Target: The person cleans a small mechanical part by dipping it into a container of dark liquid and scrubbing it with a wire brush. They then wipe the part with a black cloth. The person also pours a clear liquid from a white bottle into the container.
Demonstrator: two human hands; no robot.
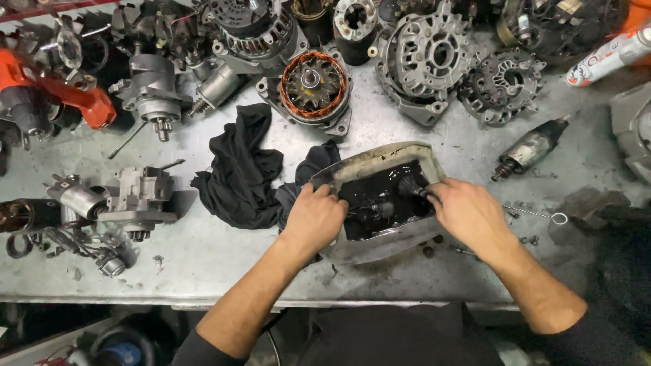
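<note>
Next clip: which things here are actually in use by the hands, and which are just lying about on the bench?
In use:
- left hand, gripping the tub's near rim
- right hand, holding the brush
- brush, bristles in the dark liquid
- tub
- small part in the liquid

Lying about:
- black rag
- copper-wound housing
- spray can
- starter motor
- grey end cover

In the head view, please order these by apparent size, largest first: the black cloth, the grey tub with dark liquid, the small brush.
1. Grey tub
2. Black cloth, nearly as big; close call
3. Small brush
</note>
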